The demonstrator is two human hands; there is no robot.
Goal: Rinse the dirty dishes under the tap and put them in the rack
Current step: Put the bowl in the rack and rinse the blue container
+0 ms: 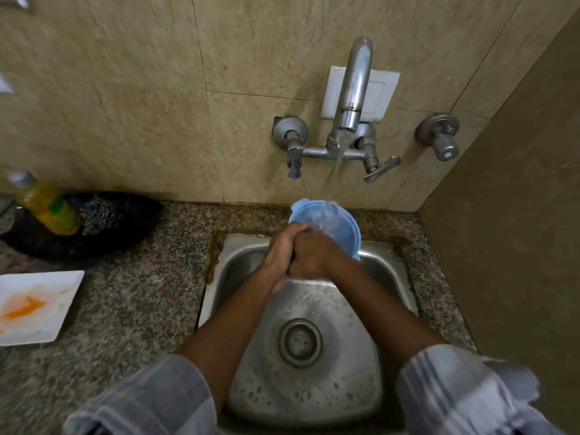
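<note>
A round light-blue plastic lid (pixel 339 229) is tilted under the running stream from the steel wall tap (pixel 353 89), above the back of the steel sink (pixel 389 277). Both hands meet at the lid's near edge. My left hand (pixel 281 252) and my right hand (pixel 314 255) press together, fingers curled around the rim; the exact grip is hidden. Water hits the lid's inner face. A white square plate (pixel 37 306) smeared with orange sauce lies on the counter at the left edge. No rack is in view.
A yellow soap bottle (pixel 45 204) and a steel scrubber (pixel 99 213) sit in a black dish at the back left. Speckled granite counter (pixel 141 293) surrounds the sink. A brown wall (pixel 518 215) closes the right side. Tap handles (pixel 379 171) stick out below the spout.
</note>
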